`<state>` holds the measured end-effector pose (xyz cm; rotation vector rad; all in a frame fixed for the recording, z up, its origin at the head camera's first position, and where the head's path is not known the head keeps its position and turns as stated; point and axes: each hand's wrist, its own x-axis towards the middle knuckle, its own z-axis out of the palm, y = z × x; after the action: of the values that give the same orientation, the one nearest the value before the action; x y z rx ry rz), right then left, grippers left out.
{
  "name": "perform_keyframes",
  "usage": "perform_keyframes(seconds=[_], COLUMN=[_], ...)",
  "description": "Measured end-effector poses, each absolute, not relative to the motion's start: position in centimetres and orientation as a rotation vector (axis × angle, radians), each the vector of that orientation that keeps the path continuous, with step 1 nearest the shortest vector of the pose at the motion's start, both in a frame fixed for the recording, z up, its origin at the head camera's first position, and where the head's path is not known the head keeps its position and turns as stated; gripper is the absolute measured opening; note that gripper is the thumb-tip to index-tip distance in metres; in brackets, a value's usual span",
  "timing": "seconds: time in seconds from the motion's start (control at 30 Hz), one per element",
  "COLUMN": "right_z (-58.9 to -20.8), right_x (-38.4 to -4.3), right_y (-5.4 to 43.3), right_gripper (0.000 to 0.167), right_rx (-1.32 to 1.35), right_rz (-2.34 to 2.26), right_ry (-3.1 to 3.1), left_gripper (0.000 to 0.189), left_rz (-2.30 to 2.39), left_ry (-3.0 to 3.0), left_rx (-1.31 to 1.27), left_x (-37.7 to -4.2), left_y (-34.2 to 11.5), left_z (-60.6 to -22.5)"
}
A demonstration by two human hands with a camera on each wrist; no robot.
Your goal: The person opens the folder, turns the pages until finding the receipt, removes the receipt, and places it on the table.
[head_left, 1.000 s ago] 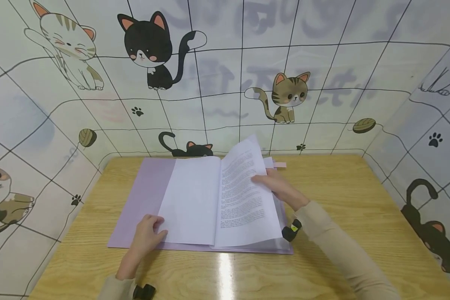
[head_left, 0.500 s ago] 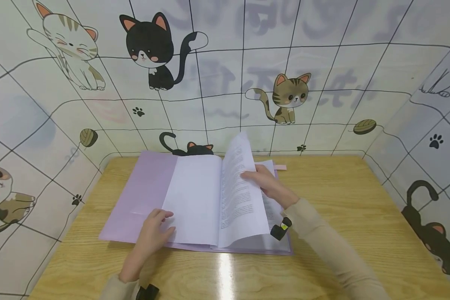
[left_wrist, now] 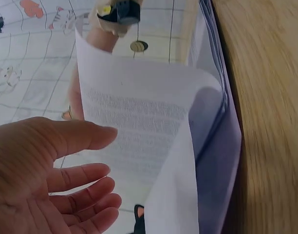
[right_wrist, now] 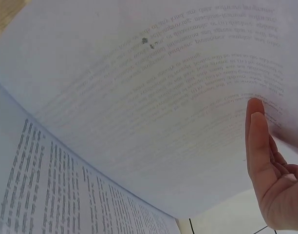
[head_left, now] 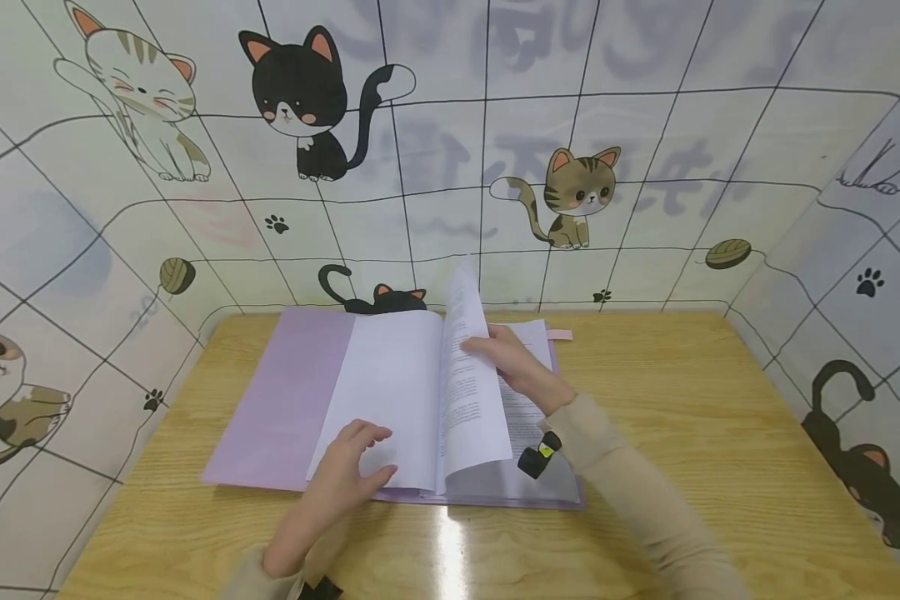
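A light purple folder [head_left: 285, 392] lies spread on the table, holding white sheets. On its left side rests a blank white page [head_left: 390, 375]. My right hand [head_left: 513, 362] pinches a printed page [head_left: 471, 392] near its outer edge, thumb on the text and fingers behind. That page stands lifted and curves toward the left. Beneath it shows another printed sheet [head_left: 521, 417], also visible as a printed sheet [right_wrist: 56, 190] in the right wrist view. My left hand [head_left: 348, 467] hovers over the blank page's lower part, thumb and fingers spread apart and holding nothing.
The wooden table [head_left: 667, 400] extends on both sides of the folder. A pink tab [head_left: 561, 335] sticks out at the folder's right edge. Behind stands a white wall [head_left: 435, 167] with cat drawings. Each wrist wears a black device [head_left: 537, 455].
My right hand has carried the printed page leftward, bending it further and uncovering the sheet below. My left hand has moved right from the folder's left part to over the blank page.
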<state>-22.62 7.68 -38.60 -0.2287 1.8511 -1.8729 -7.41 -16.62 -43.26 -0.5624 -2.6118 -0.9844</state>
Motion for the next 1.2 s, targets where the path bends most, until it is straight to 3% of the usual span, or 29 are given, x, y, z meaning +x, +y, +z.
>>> perform_keyframes(seconds=[0.33,0.7,1.2], right_z=[-38.6,-39.0,-39.4], right_x=[-22.4,-22.3,-21.8], right_y=[6.1,4.5,2.8], right_gripper=[0.047,0.046,0.044], right_rx=[-0.242,-0.261,-0.344], right_rz=[-1.889,-1.907,-1.904], right_ry=[1.852,1.848,1.818], left_gripper=[0.05,0.058,0.057], left_rz=[-1.087,-1.054,-0.918], left_ry=[-2.475,-2.296,-2.26], left_rx=[-0.74,-0.759,-0.601], left_x=[-7.0,-6.8,-7.1], left_y=[-14.1,-12.5,-12.4], left_z=[-42.7,-41.8,-41.7])
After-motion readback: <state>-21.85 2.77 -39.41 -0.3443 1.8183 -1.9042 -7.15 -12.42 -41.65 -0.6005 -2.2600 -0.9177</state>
